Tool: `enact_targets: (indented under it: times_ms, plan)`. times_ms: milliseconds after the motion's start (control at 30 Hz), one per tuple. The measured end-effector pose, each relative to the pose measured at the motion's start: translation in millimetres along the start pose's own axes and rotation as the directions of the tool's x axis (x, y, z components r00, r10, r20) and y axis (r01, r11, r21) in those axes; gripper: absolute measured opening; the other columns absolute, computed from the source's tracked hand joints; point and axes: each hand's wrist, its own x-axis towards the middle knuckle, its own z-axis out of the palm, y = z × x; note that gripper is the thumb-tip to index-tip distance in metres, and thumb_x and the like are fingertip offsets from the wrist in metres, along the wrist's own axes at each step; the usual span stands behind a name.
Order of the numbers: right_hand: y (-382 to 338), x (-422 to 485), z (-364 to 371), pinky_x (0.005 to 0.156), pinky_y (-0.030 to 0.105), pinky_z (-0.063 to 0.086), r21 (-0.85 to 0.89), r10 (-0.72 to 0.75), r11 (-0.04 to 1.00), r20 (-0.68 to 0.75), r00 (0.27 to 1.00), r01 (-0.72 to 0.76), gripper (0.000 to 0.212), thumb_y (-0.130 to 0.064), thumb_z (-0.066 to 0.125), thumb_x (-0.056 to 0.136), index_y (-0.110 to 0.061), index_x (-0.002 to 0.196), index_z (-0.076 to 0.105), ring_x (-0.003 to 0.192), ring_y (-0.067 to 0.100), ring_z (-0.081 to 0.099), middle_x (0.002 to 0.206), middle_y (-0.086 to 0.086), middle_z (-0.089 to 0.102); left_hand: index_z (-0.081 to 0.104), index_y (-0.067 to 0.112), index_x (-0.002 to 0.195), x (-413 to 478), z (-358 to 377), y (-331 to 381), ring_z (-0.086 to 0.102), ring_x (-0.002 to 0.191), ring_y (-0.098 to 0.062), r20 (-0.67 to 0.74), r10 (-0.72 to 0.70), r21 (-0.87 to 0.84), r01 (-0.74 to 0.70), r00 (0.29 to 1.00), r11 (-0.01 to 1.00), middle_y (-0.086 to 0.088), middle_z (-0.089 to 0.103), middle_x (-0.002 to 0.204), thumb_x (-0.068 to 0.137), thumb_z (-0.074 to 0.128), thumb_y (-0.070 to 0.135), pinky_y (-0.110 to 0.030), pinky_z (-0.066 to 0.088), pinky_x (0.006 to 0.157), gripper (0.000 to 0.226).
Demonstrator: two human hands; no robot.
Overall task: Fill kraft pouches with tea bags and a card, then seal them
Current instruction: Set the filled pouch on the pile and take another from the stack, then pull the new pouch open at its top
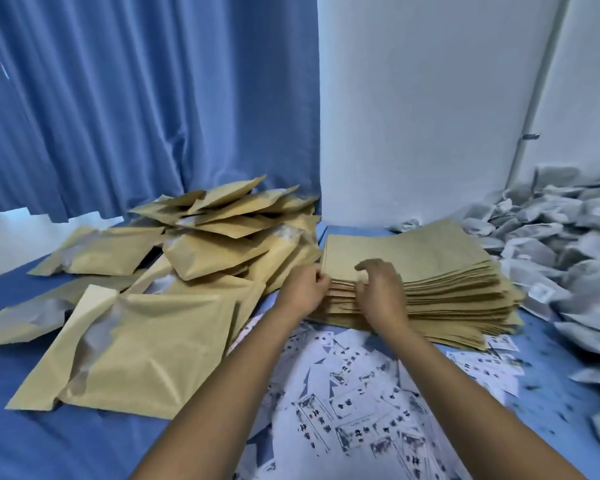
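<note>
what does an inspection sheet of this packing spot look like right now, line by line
surface: blue cloth, wrinkled.
job's things: flat stack of empty kraft pouches at centre; heap of filled pouches to its left; printed cards strewn in front; pile of tea bags at right.
clutter: cards overlap loosely; some lie under the stack's edge.
grippers: left hand and right hand both pinch the stack's near left corner.
cables: nothing seen.
surroundings: blue curtain behind left, white wall behind right.
</note>
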Motion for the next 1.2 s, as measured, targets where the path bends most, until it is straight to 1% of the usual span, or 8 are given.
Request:
enact_targets:
  times_ms: [100, 267, 467, 633, 800, 900, 1033, 1200]
  plan:
    - [68.8, 4.9, -33.2, 0.117, 0.044, 0.007, -0.496, 0.057, 0.867, 0.181, 0.982, 0.041, 0.059, -0.035, 0.053, 0.089, -0.017, 0.142, 0.035, 0.145, 0.025, 0.016, 0.155, 0.01, 0.025, 0.06, 0.013, 0.099, 5.6, 32.3, 24.8, 0.053, 0.097, -0.021, 0.02, 0.234, 0.217, -0.233, 0.972, 0.948, -0.006, 0.058, 0.103, 0.087, 0.055, 0.014, -0.036, 0.044, 0.083, 0.012]
    - [113.6, -16.0, -52.2, 0.115, 0.044, 0.01, -0.602, -0.023, 0.778, 0.256, 0.966, 0.178, 0.043, -0.02, 0.048, 0.088, -0.021, 0.131, 0.049, 0.131, 0.019, 0.038, 0.138, -0.002, 0.05, 0.045, 0.014, 0.132, 12.9, 80.6, 52.6, 0.042, 0.124, -0.022, 0.214, 0.323, 0.433, -0.386, 0.922, 0.814, -0.005, 0.046, 0.136, 0.087, 0.061, 0.019, -0.033, 0.035, 0.101, 0.048]
    - [114.0, -30.1, -66.4, 0.095, 0.032, 0.023, -0.312, -0.165, 0.928, 0.138, 0.977, 0.201, 0.026, -0.016, 0.052, 0.084, -0.022, 0.099, 0.072, 0.102, 0.019, 0.052, 0.102, -0.004, 0.069, 0.044, 0.015, 0.125, 6.7, 106.7, 65.5, 0.046, 0.115, -0.025, 0.32, 0.372, 0.551, -0.491, 0.871, 0.675, -0.007, 0.051, 0.126, 0.085, 0.062, 0.021, -0.036, 0.038, 0.091, 0.044]
    - [122.8, -29.5, -91.9, 0.096, 0.04, 0.037, -0.006, 0.289, 0.953, -0.289, 0.913, -0.304, 0.035, -0.008, 0.067, 0.078, -0.006, 0.113, 0.063, 0.112, 0.032, 0.042, 0.117, 0.016, 0.048, 0.045, 0.016, 0.126, 7.2, 112.4, 64.5, 0.048, 0.11, -0.024, 0.21, 0.416, 0.611, -0.451, 0.885, 0.651, -0.004, 0.054, 0.122, 0.09, 0.051, 0.009, -0.034, 0.039, 0.085, 0.036]
    - [129.4, -19.8, -124.2, 0.06, 0.024, 0.049, 0.686, 0.6, 0.421, 0.281, 0.749, -0.594, 0.008, -0.005, 0.061, 0.086, -0.005, 0.094, 0.059, 0.071, 0.016, 0.057, 0.092, 0.01, 0.06, 0.043, 0.024, 0.133, 5.1, 104.0, 69.4, 0.054, 0.097, -0.016, 0.363, 0.323, 0.298, -0.438, 0.874, 0.848, 0.005, 0.057, 0.11, 0.084, 0.067, 0.037, -0.031, 0.045, 0.077, 0.056]
    - [139.8, -43.4, -133.4, 0.06, 0.022, 0.046, 0.56, 0.237, 0.67, 0.46, 0.856, -0.487, 0.014, 0.003, 0.056, 0.084, -0.01, 0.089, 0.061, 0.07, 0.014, 0.058, 0.082, 0.003, 0.063, 0.05, 0.02, 0.122, -9.8, 97.9, 97.0, 0.053, 0.084, -0.007, 0.498, 0.164, -0.254, -0.038, 0.852, 0.967, 0.007, 0.055, 0.097, 0.083, 0.063, 0.052, -0.023, 0.042, 0.073, 0.053]
    - [151.6, -84.1, -132.0, 0.08, 0.031, 0.046, 0.416, -0.049, 0.793, 0.771, 0.635, -0.445, 0.013, -0.001, 0.066, 0.083, -0.006, 0.093, 0.06, 0.085, 0.016, 0.058, 0.09, 0.004, 0.063, 0.055, 0.014, 0.09, -40.7, 131.1, 140.0, 0.056, 0.074, -0.019, 0.442, 0.143, -0.143, -0.088, 0.886, 0.986, -0.007, 0.061, 0.085, 0.088, 0.058, 0.047, -0.029, 0.037, 0.062, 0.033]
    - [165.3, -114.2, -126.5, 0.08, 0.032, 0.048, 0.766, 0.091, 0.056, 0.635, 0.767, -0.64, 0.024, -0.001, 0.067, 0.078, -0.001, 0.1, 0.06, 0.086, 0.023, 0.061, 0.096, 0.016, 0.063, 0.061, 0.004, 0.08, -68.1, 178.8, 145.5, 0.056, 0.075, -0.024, 0.425, 0.059, -0.068, -0.034, 0.903, 0.997, -0.013, 0.063, 0.083, 0.089, 0.053, 0.025, -0.03, 0.039, 0.063, 0.024]
